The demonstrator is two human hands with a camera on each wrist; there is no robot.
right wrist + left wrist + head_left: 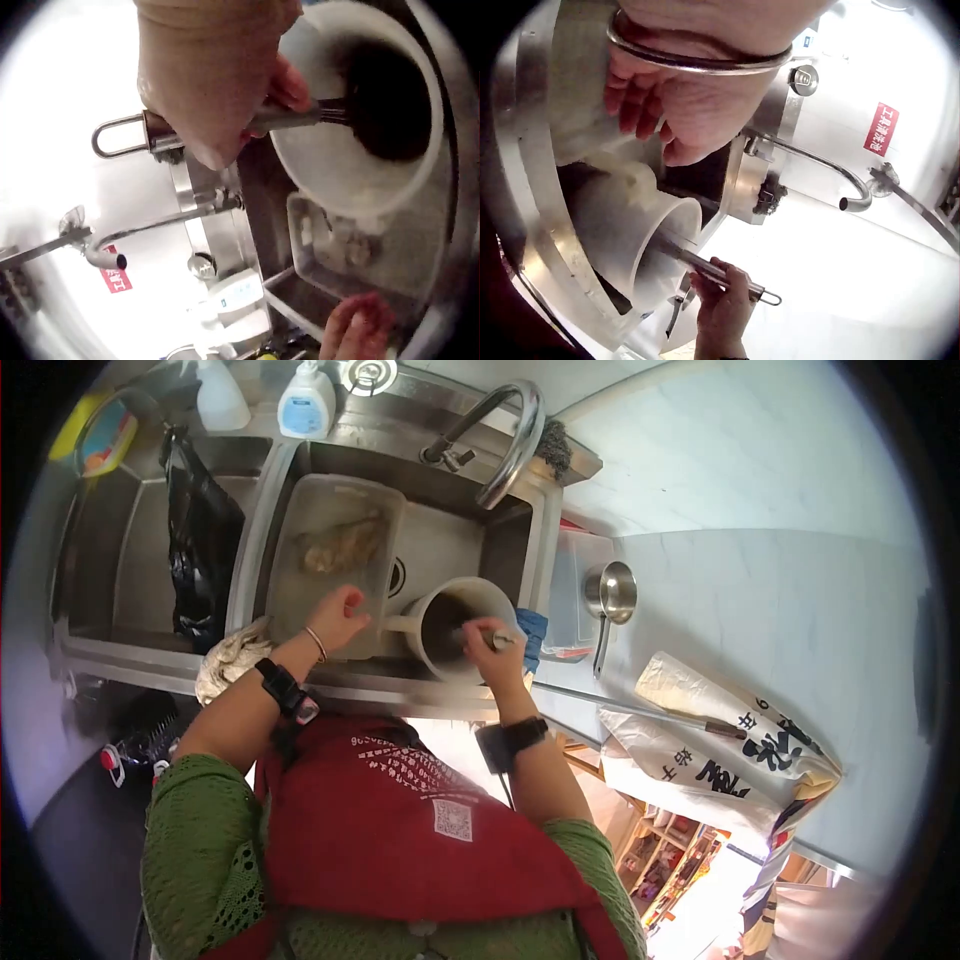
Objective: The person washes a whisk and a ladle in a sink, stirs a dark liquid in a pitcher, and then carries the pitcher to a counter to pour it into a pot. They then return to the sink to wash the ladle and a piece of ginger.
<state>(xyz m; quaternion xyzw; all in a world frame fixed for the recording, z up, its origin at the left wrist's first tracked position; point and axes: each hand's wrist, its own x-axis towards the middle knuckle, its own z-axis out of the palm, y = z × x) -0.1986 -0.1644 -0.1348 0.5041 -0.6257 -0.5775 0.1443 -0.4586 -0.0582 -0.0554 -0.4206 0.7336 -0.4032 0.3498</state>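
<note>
My right hand (493, 649) grips the steel handle of a whisk (712, 271), whose looped end sticks out past the fingers. The whisk's wires slant down into a white plastic jug (611, 225) with dark contents, seen best in the right wrist view. The jug is tilted at the sink's front edge, its handle (402, 623) toward the left. My left hand (340, 625) hovers beside that handle with fingers loosely bent and nothing held. Below the left hand is a translucent plastic tub (292, 585) with a brownish lump (340, 545) inside.
A curved faucet (525, 435) arches over the sink's back right. The left basin holds a black plastic bag (200, 550). A soap bottle (306, 405) stands behind. A crumpled cloth (232, 660) lies on the front edge; a steel ladle (612, 595) rests on the right counter.
</note>
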